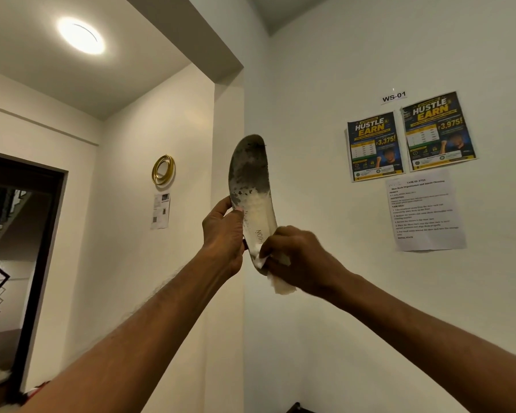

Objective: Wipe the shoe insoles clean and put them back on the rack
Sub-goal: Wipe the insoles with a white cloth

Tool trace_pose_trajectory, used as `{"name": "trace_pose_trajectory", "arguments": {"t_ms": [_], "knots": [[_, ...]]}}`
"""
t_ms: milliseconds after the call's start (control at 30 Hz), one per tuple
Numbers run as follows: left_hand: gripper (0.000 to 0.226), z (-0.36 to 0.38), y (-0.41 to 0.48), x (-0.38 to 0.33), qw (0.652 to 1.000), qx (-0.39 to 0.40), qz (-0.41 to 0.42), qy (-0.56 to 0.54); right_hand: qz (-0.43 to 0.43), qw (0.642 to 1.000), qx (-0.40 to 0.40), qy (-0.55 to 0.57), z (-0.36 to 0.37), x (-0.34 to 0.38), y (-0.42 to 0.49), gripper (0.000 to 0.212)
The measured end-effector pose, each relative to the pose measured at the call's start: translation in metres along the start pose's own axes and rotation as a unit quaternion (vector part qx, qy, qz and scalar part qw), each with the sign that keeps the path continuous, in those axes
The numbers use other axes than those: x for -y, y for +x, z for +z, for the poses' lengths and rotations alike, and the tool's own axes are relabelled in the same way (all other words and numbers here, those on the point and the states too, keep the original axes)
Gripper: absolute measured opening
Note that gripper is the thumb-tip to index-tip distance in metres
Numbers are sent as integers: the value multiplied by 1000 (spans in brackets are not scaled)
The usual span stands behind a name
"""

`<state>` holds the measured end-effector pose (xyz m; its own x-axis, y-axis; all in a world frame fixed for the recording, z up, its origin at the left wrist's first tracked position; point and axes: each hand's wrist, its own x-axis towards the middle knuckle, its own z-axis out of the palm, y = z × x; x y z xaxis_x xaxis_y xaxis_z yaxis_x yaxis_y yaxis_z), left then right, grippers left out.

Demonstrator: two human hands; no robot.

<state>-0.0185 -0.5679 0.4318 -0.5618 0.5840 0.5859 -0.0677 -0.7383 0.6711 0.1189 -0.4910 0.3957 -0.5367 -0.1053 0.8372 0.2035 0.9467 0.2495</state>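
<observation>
A white shoe insole (251,186) stands upright in the air before the wall corner, its toe half stained dark grey and its heel end low. My left hand (224,234) grips its left edge near the middle, thumb on the face. My right hand (295,257) holds a crumpled white wipe (280,286) and presses it against the heel end of the insole. Part of the wipe hangs below my right palm. The rack is not in view.
A white wall corner (243,323) rises right behind the insole. Two posters (408,138) and a printed sheet (426,213) hang on the right wall. A gold ring ornament (163,169) hangs on the left wall, beside a dark doorway (21,263).
</observation>
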Motion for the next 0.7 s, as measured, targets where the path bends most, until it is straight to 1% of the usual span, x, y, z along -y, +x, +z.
{"name": "trace_pose_trajectory", "arguments": {"t_ms": [67,100,133,200,233,267,333,367,467,500,600,633,700], "knots": [[36,0,1,0,1000,1,4,9,-34,998,56,-6,6,6,-4,14],[36,0,2,1,1000,2,3,7,-38,997,69,-8,6,7,-4,15],[37,-1,3,2,1000,2,1,5,-28,998,61,-6,5,5,-3,15],[36,-1,3,2,1000,7,0,-2,5,1000,13,0,-2,1,-2,16],[33,-1,3,1,1000,9,3,0,12,1000,3,0,-3,0,-2,16],[31,-1,3,0,1000,9,8,7,4,1000,13,-7,-2,1,-4,16],[29,0,4,-1,1000,10,15,18,-29,997,63,-34,5,4,-9,17],[29,0,5,0,1000,10,16,19,-31,996,69,-36,7,4,-11,17],[30,0,3,1,1000,10,13,15,7,1000,9,-17,1,-4,-11,13],[29,0,3,1,1000,11,16,17,9,1000,12,-19,2,-5,-12,13],[27,0,3,1,999,14,26,34,-19,997,70,-41,7,-4,-19,16],[26,0,3,2,999,13,24,33,-12,997,64,-40,5,-6,-19,16],[27,0,3,4,1000,13,15,22,16,999,26,-34,-1,-11,-18,17]]}}
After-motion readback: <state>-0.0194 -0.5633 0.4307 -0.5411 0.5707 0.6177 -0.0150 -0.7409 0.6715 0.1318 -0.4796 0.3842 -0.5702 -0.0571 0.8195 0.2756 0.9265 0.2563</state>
